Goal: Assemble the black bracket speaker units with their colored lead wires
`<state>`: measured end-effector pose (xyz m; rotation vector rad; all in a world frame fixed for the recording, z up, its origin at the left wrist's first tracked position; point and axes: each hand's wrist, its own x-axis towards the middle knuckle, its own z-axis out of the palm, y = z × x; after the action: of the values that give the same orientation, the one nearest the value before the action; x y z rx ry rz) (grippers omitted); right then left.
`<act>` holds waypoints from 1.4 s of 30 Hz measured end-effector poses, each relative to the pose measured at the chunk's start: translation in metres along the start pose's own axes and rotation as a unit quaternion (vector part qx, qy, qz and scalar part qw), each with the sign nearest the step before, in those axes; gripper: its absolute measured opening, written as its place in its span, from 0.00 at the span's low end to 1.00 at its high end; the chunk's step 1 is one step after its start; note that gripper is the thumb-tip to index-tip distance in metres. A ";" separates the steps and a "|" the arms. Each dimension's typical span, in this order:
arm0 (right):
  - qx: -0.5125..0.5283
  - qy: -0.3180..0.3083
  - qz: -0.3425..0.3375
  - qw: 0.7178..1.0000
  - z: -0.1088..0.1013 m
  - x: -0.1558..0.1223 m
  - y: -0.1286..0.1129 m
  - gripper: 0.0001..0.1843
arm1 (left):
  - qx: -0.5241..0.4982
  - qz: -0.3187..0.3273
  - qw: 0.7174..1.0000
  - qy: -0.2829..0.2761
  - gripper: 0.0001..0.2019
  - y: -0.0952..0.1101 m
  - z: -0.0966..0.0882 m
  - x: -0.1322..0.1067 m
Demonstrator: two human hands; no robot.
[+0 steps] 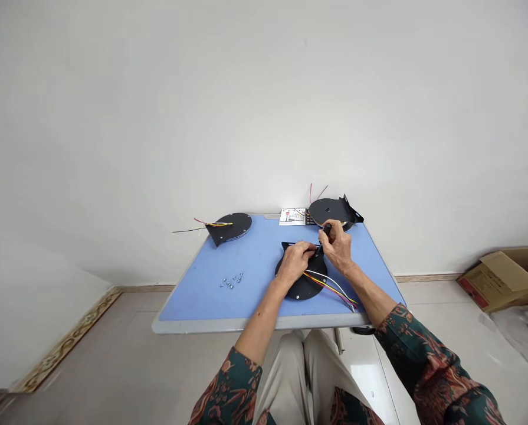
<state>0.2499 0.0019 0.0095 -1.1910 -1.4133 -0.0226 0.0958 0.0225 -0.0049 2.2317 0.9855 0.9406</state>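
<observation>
Looking down from the head view, you've got the right hand (340, 247) closed around a dark-handled tool (327, 229) angled at the tabbed edge of a black disc (304, 290), which sits near the front of the worktop (193, 301). The left hand (294, 260) rests bent fingers on that disc, probably to stop it spinning, though can't tell if they're pinching anything. Its wires (337, 291) trail off right, seemingly out of the way, and loose screws (232, 287) sit left, I'd guess within easy reach.
</observation>
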 end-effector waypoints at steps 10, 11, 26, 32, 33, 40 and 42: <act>0.054 -0.118 -0.003 0.992 -0.011 0.004 -0.004 0.09 | -0.009 -0.005 1.000 -0.007 0.14 0.003 -0.002 0.001; 0.063 -0.127 -0.001 0.990 -0.012 0.005 -0.004 0.09 | -0.012 -0.010 1.000 -0.007 0.14 0.004 -0.002 0.001; 0.226 -0.199 0.080 0.950 -0.020 0.017 -0.005 0.11 | -0.113 -0.056 0.991 -0.037 0.11 0.003 0.003 0.008; 0.307 -0.285 0.095 0.903 -0.026 0.024 0.002 0.18 | -0.129 -0.053 0.989 -0.044 0.12 -0.004 0.005 0.011; 0.301 -0.282 0.090 0.906 -0.026 0.024 0.002 0.18 | -0.129 -0.058 0.989 -0.042 0.11 -0.004 0.006 0.011; 0.127 -0.117 0.034 0.984 -0.020 0.020 -0.004 0.15 | -0.135 -0.098 0.986 -0.025 0.08 0.001 0.006 0.013; 0.109 -0.094 0.028 0.989 -0.019 0.019 -0.003 0.12 | -0.131 -0.096 0.987 -0.019 0.08 0.002 0.006 0.012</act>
<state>0.2669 0.0005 0.0306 -1.0708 -1.5035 0.2836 0.1074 0.0299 -0.0026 1.8946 0.9781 0.8824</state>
